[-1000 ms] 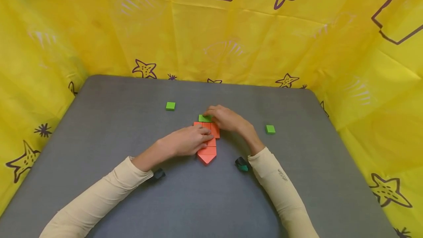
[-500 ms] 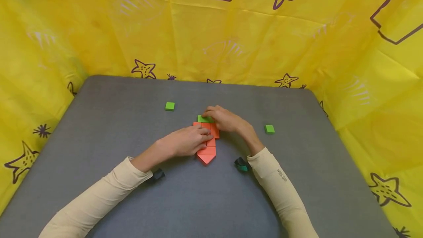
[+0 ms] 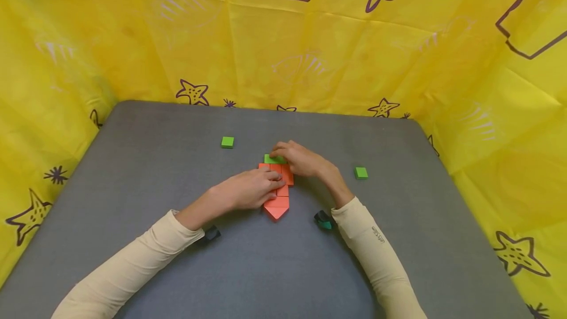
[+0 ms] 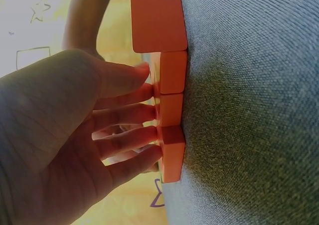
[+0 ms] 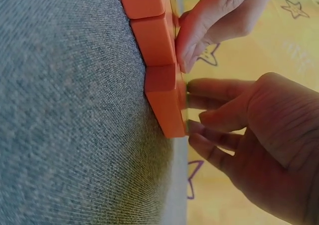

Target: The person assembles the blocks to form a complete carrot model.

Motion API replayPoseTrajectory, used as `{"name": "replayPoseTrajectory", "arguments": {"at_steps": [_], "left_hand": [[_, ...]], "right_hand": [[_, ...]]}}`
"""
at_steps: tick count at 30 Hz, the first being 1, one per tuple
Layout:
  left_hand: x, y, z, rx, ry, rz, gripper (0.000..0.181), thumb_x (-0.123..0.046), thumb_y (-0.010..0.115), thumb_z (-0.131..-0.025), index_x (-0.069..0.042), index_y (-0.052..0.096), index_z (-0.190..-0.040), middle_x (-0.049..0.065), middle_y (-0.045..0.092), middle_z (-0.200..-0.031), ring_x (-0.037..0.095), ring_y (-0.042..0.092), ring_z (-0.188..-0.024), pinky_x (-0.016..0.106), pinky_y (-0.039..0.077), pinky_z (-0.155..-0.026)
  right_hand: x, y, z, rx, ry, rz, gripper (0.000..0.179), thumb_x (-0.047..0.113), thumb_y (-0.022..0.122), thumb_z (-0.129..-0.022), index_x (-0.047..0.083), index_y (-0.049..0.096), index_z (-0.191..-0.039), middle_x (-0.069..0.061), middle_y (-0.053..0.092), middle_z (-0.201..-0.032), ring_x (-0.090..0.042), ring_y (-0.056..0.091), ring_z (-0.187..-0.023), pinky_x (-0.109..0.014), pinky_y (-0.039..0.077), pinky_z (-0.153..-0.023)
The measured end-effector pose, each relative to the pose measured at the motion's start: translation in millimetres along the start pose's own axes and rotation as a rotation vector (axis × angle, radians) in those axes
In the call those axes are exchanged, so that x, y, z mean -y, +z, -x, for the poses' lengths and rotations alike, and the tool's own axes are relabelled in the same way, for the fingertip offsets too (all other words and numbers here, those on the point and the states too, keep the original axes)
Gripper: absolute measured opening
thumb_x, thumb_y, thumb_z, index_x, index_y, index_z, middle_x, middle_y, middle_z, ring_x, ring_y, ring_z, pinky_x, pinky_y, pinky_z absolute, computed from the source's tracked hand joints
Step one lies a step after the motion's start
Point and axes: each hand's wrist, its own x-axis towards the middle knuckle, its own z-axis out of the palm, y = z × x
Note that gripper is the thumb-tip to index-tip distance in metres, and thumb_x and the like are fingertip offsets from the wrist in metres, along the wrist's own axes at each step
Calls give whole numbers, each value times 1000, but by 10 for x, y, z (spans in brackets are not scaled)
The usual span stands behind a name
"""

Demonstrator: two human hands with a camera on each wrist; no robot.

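Note:
Red wooden blocks (image 3: 277,202) lie flat together in a column on the table, with a triangular block (image 3: 276,213) pointing toward me at the near end. A green block (image 3: 268,159) lies against their far end. My left hand (image 3: 248,188) reaches in from the left. In the left wrist view its extended fingertips and thumb rest on top of the red blocks, partly covering them. My right hand (image 3: 301,157) comes from the right, its fingertips touching the green block and hiding its right part. The right wrist view shows these fingers spread and only slightly bent.
One loose green block (image 3: 227,142) lies to the far left of the column, another (image 3: 361,173) to the right. A dark object (image 3: 211,234) sits by the left wrist, and a black and teal one (image 3: 323,220) by the right. Yellow curtains (image 3: 283,38) surround the grey table (image 3: 274,270).

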Motion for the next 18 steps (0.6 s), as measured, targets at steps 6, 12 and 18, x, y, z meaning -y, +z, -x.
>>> {"name": "replayPoseTrajectory", "arguments": {"at_steps": [6, 12, 18], "left_hand": [[-14, -4, 7, 7, -13, 4, 38, -18, 63, -104, -6, 66, -140, 11, 69, -135, 29, 64, -127, 44, 53, -111], [-24, 0, 17, -2, -9, -3, 38, -15, 63, -104, -6, 66, -140, 12, 68, -135, 30, 63, -127, 43, 52, -112], [-24, -4, 24, 8, -7, -9, 38, -15, 62, -104, -6, 65, -141, 12, 67, -137, 30, 62, -130, 44, 51, -112]], "right_hand": [[-64, -171, 142, 9, 53, 14, 44, -9, 48, -100, 2, 64, -139, -17, 61, -139, -37, 56, -129, -50, 46, -115], [-289, -556, 612, 81, 300, 11, 37, -7, 57, -98, -2, 63, -135, -22, 61, -135, -42, 57, -127, -56, 47, -111], [-531, -740, 1106, 290, 647, 4, 38, -4, 75, -83, 3, 65, -119, -16, 67, -117, -32, 61, -105, -44, 55, -86]]}}
